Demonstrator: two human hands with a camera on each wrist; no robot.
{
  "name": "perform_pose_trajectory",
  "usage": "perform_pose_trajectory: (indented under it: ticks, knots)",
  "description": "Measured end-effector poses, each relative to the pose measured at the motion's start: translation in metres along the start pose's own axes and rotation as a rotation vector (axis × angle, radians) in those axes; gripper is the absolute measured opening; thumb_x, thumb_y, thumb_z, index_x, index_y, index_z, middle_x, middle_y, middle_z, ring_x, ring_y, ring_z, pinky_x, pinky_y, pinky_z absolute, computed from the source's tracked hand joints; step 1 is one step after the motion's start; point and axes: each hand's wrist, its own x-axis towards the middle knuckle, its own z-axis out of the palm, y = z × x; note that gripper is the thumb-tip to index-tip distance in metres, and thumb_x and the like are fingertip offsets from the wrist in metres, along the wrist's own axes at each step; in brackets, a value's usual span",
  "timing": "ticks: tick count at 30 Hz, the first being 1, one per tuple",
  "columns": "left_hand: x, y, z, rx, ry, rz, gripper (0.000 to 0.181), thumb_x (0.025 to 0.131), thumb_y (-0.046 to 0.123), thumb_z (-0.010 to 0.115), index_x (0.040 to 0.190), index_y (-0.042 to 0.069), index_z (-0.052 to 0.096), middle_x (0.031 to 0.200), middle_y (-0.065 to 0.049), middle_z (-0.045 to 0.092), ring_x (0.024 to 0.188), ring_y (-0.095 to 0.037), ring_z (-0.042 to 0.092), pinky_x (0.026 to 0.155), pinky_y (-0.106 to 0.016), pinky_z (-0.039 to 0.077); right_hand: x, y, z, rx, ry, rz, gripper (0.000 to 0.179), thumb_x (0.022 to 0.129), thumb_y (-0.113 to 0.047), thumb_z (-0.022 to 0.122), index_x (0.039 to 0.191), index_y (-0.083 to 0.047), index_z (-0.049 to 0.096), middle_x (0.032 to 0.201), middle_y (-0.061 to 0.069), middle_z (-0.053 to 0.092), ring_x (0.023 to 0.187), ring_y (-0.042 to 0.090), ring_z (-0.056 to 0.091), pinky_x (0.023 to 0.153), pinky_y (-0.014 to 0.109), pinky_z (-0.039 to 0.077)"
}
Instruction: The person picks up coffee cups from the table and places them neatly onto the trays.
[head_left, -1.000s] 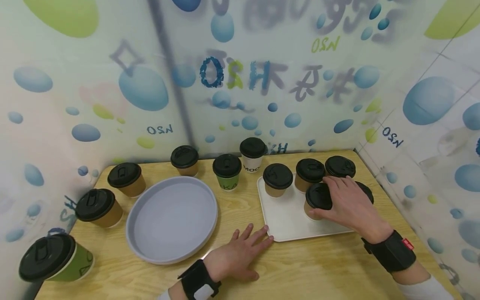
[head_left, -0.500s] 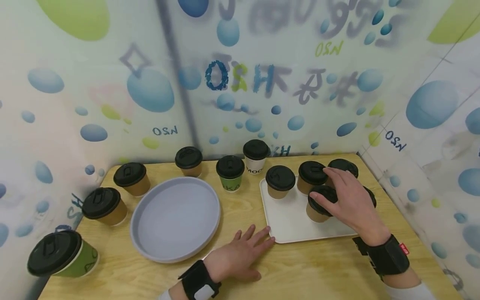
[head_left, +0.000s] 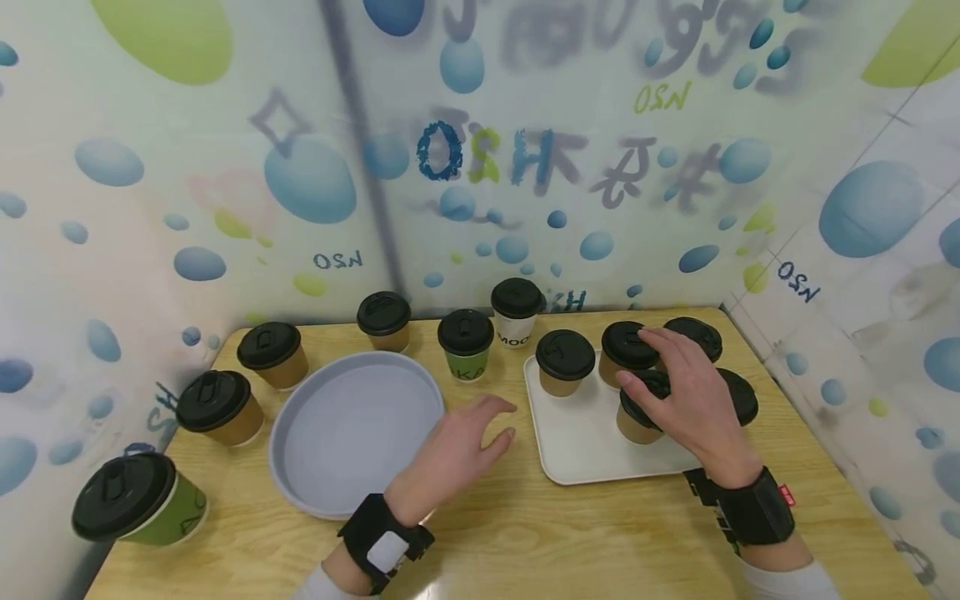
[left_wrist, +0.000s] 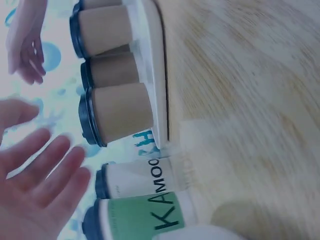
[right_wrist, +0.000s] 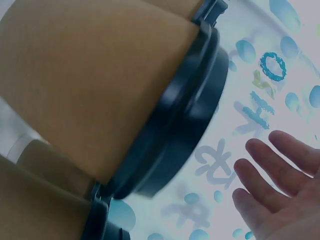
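Note:
In the head view my right hand [head_left: 693, 408] is over the front brown paper cup [head_left: 636, 429] with a black lid, on the white rectangular tray [head_left: 577, 458]. Its fingers are spread, and the right wrist view shows them apart from the cup's lid [right_wrist: 170, 125]. More lidded brown cups [head_left: 562, 367] surround it, some partly hidden behind the hand. My left hand [head_left: 457, 446] hovers between that tray and the round grey tray [head_left: 352, 442], fingers loosely extended and holding nothing. Behind it are a green cup [head_left: 467, 346] and a white cup [head_left: 515, 317], both black-lidded.
At the left of the wooden table [head_left: 525, 542] a large green cup [head_left: 138, 500] stands near the edge. Two brown cups, one being this brown cup [head_left: 221, 408], sit beside the round tray, and another brown cup [head_left: 384, 325] stands behind it. Patterned walls [head_left: 315, 100] enclose the table.
My left hand has lifted from the rectangular tray's front left corner and moved up and left. My right hand has loosened from the front cup and risen slightly above it.

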Motion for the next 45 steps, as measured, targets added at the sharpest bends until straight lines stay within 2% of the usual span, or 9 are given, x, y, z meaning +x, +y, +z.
perform_pose_trajectory:
  ticks: [3,7,10,13,19,29,36,39,45]
  knots:
    - [0.003,-0.008,-0.003,-0.118,0.174,-0.086,0.023,0.099,0.018,0.07,0.119,0.009,0.069,0.117,-0.006,0.069,0.105,-0.025,0.069,0.087,-0.043,0.057,0.0,-0.002,0.003,0.015,0.009,-0.003,0.067,0.093,-0.046,0.075,0.142,-0.003,0.059,0.144,0.024,0.055,0.133,0.044,0.049,0.1,0.063,0.045]
    - [0.009,-0.019,-0.008,-0.261,0.321,-0.199,0.027,0.096,0.014,0.073,0.119,0.005,0.064,0.117,-0.013,0.065,0.108,-0.03,0.064,0.091,-0.047,0.055,0.0,-0.002,0.006,0.029,0.023,-0.011,0.067,0.095,-0.05,0.071,0.141,-0.002,0.059,0.145,0.025,0.055,0.134,0.044,0.049,0.102,0.063,0.043]
    - [0.015,-0.027,-0.012,-0.326,0.389,-0.288,0.039,0.093,0.014,0.075,0.125,0.001,0.058,0.123,-0.018,0.059,0.113,-0.033,0.059,0.094,-0.05,0.054,-0.001,-0.002,0.009,0.039,0.03,-0.018,0.067,0.096,-0.051,0.07,0.141,-0.002,0.059,0.144,0.025,0.055,0.134,0.044,0.049,0.103,0.063,0.042]
    - [0.023,-0.037,-0.016,-0.348,0.416,-0.361,0.056,0.091,0.017,0.078,0.136,-0.003,0.051,0.13,-0.023,0.051,0.121,-0.037,0.052,0.097,-0.049,0.051,-0.001,-0.002,0.013,0.05,0.034,-0.025,0.066,0.097,-0.05,0.069,0.141,-0.002,0.059,0.143,0.025,0.056,0.133,0.044,0.049,0.103,0.063,0.042]
    - [0.042,-0.057,-0.021,-0.35,0.362,-0.427,0.085,0.088,0.026,0.081,0.153,-0.006,0.035,0.148,-0.028,0.038,0.132,-0.044,0.044,0.106,-0.053,0.044,0.0,-0.001,0.018,0.072,0.041,-0.028,0.065,0.098,-0.05,0.068,0.14,-0.001,0.06,0.143,0.024,0.056,0.133,0.045,0.05,0.103,0.063,0.041]
    - [0.06,-0.077,-0.022,-0.381,0.216,-0.511,0.106,0.084,0.023,0.087,0.161,-0.001,0.019,0.16,-0.025,0.032,0.146,-0.043,0.034,0.117,-0.056,0.034,0.003,-0.001,0.021,0.087,0.049,-0.027,0.065,0.098,-0.051,0.068,0.14,-0.002,0.06,0.144,0.023,0.056,0.133,0.045,0.049,0.104,0.063,0.041]
    - [0.071,-0.085,-0.014,-0.329,0.12,-0.542,0.116,0.082,0.029,0.09,0.164,0.004,0.011,0.165,-0.023,0.028,0.149,-0.039,0.034,0.118,-0.052,0.034,0.003,0.0,0.022,0.086,0.052,-0.037,0.065,0.098,-0.051,0.068,0.14,-0.002,0.06,0.144,0.022,0.056,0.133,0.043,0.05,0.103,0.062,0.042]
    - [0.074,-0.088,-0.011,-0.337,0.112,-0.542,0.117,0.082,0.03,0.09,0.164,0.005,0.01,0.164,-0.024,0.029,0.147,-0.04,0.037,0.117,-0.053,0.035,0.003,0.0,0.022,0.086,0.048,-0.037,0.065,0.098,-0.051,0.067,0.14,-0.002,0.06,0.144,0.022,0.055,0.133,0.043,0.049,0.104,0.062,0.042]
    - [0.077,-0.095,-0.009,-0.363,0.143,-0.519,0.11,0.081,0.026,0.091,0.16,0.001,0.019,0.154,-0.028,0.043,0.141,-0.043,0.045,0.114,-0.054,0.038,0.004,0.001,0.022,0.08,0.041,-0.028,0.066,0.097,-0.053,0.067,0.14,-0.003,0.06,0.144,0.022,0.056,0.134,0.043,0.049,0.104,0.063,0.041]
